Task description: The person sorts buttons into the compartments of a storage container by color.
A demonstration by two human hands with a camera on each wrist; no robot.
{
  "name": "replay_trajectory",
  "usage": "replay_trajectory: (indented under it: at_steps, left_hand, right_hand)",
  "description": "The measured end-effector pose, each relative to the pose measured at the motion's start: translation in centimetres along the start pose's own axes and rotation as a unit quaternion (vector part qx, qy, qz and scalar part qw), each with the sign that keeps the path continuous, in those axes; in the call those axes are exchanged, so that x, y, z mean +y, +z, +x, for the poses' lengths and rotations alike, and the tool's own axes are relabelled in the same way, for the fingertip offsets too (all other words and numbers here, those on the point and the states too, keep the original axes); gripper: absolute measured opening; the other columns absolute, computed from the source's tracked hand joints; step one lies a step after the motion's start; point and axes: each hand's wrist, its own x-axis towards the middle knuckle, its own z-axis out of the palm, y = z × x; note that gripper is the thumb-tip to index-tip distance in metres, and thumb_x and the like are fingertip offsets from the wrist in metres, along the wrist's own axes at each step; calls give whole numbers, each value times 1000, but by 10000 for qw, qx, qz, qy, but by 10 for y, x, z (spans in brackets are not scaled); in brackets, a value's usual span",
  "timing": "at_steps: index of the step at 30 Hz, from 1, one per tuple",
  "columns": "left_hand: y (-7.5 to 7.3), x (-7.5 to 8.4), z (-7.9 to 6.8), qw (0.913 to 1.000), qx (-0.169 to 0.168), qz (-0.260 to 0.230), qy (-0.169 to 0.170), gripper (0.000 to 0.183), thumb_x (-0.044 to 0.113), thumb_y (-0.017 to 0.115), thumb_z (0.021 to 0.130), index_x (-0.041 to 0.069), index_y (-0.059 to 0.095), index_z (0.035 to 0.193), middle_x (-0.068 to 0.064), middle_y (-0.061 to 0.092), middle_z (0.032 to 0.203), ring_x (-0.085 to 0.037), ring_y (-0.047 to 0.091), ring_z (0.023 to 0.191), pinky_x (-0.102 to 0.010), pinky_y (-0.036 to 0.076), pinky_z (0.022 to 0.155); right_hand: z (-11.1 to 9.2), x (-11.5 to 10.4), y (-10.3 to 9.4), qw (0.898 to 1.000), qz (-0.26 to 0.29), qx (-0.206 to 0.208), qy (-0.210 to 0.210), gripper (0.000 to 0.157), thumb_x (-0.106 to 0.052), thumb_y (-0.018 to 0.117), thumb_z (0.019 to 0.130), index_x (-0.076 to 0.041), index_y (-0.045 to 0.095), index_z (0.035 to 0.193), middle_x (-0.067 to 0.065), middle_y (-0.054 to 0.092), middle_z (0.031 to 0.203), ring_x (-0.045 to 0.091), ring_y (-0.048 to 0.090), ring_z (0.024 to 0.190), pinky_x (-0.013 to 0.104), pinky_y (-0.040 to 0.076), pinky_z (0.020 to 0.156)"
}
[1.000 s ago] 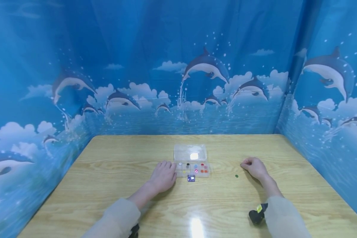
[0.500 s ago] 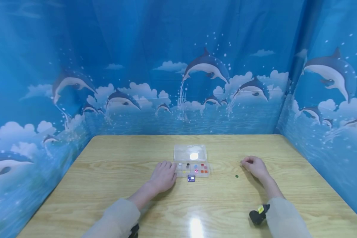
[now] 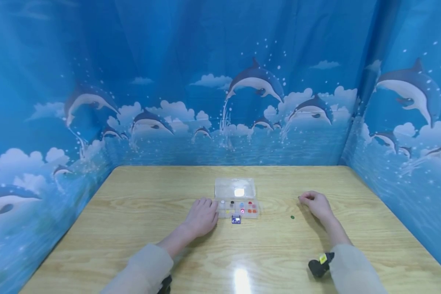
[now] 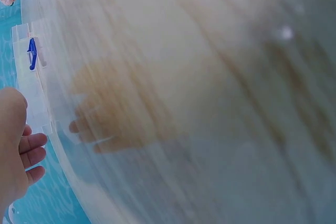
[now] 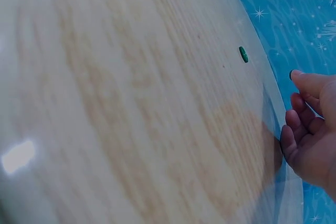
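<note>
At the left end of a clear plastic compartment box point(image 3: 239, 209), my left hand point(image 3: 202, 217) rests with its fingers touching or right beside the wall. In the left wrist view that hand point(image 4: 13, 156) has loosely bent fingers and grips nothing visible. Several small coloured pieces sit in the box's compartments. My right hand point(image 3: 317, 205) hovers over the table's right part, pinching a small dark round piece like a button point(image 5: 292, 75) between thumb and index finger; most of it is covered. A green button point(image 3: 292, 217) lies flat on the table, left of and nearer than this hand.
The box's clear lid point(image 3: 235, 188) lies folded back behind it. A blue latch point(image 3: 236, 219) juts from the front side. The wooden table point(image 3: 272, 249) ends at a blue dolphin curtain point(image 3: 176, 134) behind and on both sides.
My right hand has risen or moved slightly away from me, still pinching the small dark button. My left hand, the box and the green button on the table have not visibly moved.
</note>
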Motion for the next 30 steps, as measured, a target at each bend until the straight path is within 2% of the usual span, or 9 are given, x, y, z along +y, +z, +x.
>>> replay_trajectory:
  at_steps: [5, 11, 16, 24, 30]
  left_hand:
    - [0, 0, 1, 10000, -13, -17, -4, 24, 27, 50, 93, 6, 54, 105, -7, 53, 91, -22, 48, 89, -38, 41, 83]
    - [0, 0, 1, 10000, -52, 37, -13, 25, 28, 49, 93, 6, 54, 106, -8, 54, 93, -22, 48, 90, -38, 41, 84]
    - [0, 0, 2, 9999, -36, 103, -8, 27, 28, 49, 93, 6, 54, 108, -8, 54, 94, -22, 49, 91, -38, 41, 84]
    - [-1, 0, 2, 9999, -22, 119, 7, 27, 28, 49, 93, 6, 54, 109, -8, 55, 95, -23, 50, 92, -39, 41, 85]
    - [-2, 0, 1, 9999, -53, 104, 13, 29, 28, 48, 93, 6, 53, 111, -9, 55, 96, -23, 50, 93, -39, 41, 86]
  right_hand:
    - [3, -4, 2, 9999, 137, -21, 86, 29, -21, 56, 93, 5, 57, 104, 19, 57, 105, 29, 48, 95, 35, 39, 76]
    - [5, -13, 4, 9992, 317, -200, 147, 34, -27, 55, 93, 3, 56, 110, 20, 53, 114, 30, 47, 102, 39, 39, 84]
    - [4, -23, 6, 9989, 357, -287, 0, 35, -28, 54, 94, 3, 55, 111, 21, 52, 115, 31, 47, 104, 41, 40, 85]
    - [4, -37, 11, 9971, 569, -466, -214, 36, -29, 55, 93, 3, 56, 109, 17, 55, 112, 26, 48, 100, 34, 41, 81]
    - [2, -48, 19, 9960, 672, -478, -340, 34, -27, 57, 92, 3, 57, 107, 16, 56, 111, 26, 49, 100, 33, 41, 81]
